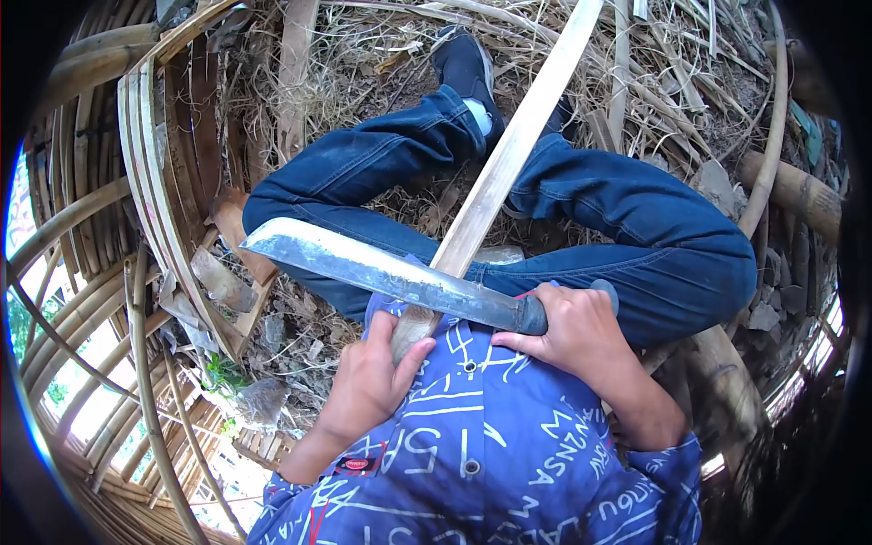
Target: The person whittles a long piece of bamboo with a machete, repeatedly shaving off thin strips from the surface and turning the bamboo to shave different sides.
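A long flat bamboo strip [495,177] slants from my lap up past my shoes. Its near end is gripped by my left hand [368,377], thumb and fingers closed around it. My right hand [577,331] is wrapped round the dark handle of a machete [372,272]. The wide, scratched blade lies across the strip just beyond my left hand, its tip pointing left over my thigh. Whether the edge bites into the strip cannot be made out. My crossed legs in blue jeans [627,195] sit under both things.
Dry straw and bamboo shavings [363,64] litter the ground ahead. On the left stands a curved bamboo slat wall [86,209], with split strips [150,182] beside my knee. Thick bamboo poles [799,195] and stone pieces [718,186] lie to the right.
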A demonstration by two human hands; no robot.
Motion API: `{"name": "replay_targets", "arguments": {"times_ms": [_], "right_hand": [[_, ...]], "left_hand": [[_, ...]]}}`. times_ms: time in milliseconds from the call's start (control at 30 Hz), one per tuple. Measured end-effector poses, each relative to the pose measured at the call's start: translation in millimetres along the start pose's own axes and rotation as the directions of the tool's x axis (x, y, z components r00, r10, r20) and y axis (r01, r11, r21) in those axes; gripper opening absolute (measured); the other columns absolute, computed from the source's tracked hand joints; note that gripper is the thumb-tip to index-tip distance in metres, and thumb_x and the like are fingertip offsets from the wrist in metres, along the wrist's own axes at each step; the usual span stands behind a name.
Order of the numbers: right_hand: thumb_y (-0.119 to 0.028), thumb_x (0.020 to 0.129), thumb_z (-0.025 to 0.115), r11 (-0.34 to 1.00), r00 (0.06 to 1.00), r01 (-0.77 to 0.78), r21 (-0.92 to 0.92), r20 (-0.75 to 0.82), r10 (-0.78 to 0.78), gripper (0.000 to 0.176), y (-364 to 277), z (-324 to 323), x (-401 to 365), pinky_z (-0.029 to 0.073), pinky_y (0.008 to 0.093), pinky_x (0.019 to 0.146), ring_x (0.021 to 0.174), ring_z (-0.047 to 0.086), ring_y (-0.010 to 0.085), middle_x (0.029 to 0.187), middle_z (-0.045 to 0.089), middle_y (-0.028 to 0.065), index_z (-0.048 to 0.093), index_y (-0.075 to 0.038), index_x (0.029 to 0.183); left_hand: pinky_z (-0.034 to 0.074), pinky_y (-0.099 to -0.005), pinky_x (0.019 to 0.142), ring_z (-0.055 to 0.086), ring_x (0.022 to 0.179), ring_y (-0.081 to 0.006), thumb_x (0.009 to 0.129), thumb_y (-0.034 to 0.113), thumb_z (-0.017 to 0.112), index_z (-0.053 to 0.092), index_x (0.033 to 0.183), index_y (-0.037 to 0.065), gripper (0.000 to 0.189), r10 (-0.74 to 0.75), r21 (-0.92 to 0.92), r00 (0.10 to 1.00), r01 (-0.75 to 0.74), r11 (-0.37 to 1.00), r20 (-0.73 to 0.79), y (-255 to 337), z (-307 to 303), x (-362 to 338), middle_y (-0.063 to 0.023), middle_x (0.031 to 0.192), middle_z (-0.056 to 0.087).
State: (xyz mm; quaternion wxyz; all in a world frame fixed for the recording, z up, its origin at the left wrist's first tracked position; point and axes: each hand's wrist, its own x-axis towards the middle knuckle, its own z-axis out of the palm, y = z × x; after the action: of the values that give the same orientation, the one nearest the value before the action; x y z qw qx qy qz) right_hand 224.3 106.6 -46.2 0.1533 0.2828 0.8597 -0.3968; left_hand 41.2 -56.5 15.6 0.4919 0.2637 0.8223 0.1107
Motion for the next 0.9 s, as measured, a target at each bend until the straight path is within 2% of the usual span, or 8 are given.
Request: {"name": "replay_targets", "arguments": {"times_ms": [133, 400, 467, 900], "right_hand": [[-0.073, 0.066, 0.069, 1.000, 0.999, 0.004, -0.020, -0.040, -0.005, 0.074, 1.7, 1.6, -1.1, 0.053, 0.0395, 0.053, 0.054, 0.065, 0.0314, 0.059, 0.063, 0.0156, 0.061, 0.000, 0.070], [-0.072, 0.065, 0.070, 0.999, 0.996, 0.024, -0.044, -0.082, -0.028, 0.072, 3.7, 3.6, -3.5, 0.053, 0.0388, 0.054, 0.055, 0.065, 0.0299, 0.061, 0.063, 0.0145, 0.064, 0.000, 0.074], [-0.071, 0.065, 0.071, 0.998, 0.996, 0.028, -0.048, -0.088, -0.032, 0.071, 3.6, 3.4, -4.0, 0.053, 0.0383, 0.054, 0.055, 0.065, 0.0293, 0.062, 0.064, 0.0141, 0.065, -0.001, 0.075], [-0.069, 0.065, 0.072, 0.994, 0.995, -0.005, -0.111, -0.095, -0.006, 0.065, 4.8, -3.3, -7.8, 0.051, 0.0364, 0.051, 0.056, 0.066, 0.0271, 0.064, 0.065, 0.0120, 0.066, -0.005, 0.079]], "left_hand": [[0.049, -0.0471, 0.064, 0.065, 0.074, -0.0445, 0.091, 0.023, 0.066, 0.051, 0.103, -0.002, 0.031, 0.004, -0.001, 1.000, -0.004, 1.000, 0.006, -1.0, 0.0, -0.6, -0.0267, 0.077, 0.064], [0.049, -0.0467, 0.066, 0.065, 0.077, -0.0450, 0.091, 0.022, 0.065, 0.051, 0.102, -0.002, 0.030, -0.021, -0.018, 1.000, 0.022, 1.000, 0.016, -2.7, -0.2, -3.2, -0.0266, 0.079, 0.064], [0.048, -0.0543, 0.063, 0.061, 0.076, -0.0499, 0.091, 0.031, 0.065, 0.047, 0.107, 0.000, 0.039, 0.034, -0.025, 0.999, -0.034, 0.999, 0.022, -7.1, 1.0, -3.0, -0.0290, 0.081, 0.064], [0.048, -0.0537, 0.063, 0.061, 0.076, -0.0494, 0.091, 0.032, 0.065, 0.047, 0.108, -0.001, 0.041, 0.027, 0.001, 0.999, -0.027, 1.000, 0.030, -6.7, 0.2, -3.1, -0.0287, 0.080, 0.063]]}}
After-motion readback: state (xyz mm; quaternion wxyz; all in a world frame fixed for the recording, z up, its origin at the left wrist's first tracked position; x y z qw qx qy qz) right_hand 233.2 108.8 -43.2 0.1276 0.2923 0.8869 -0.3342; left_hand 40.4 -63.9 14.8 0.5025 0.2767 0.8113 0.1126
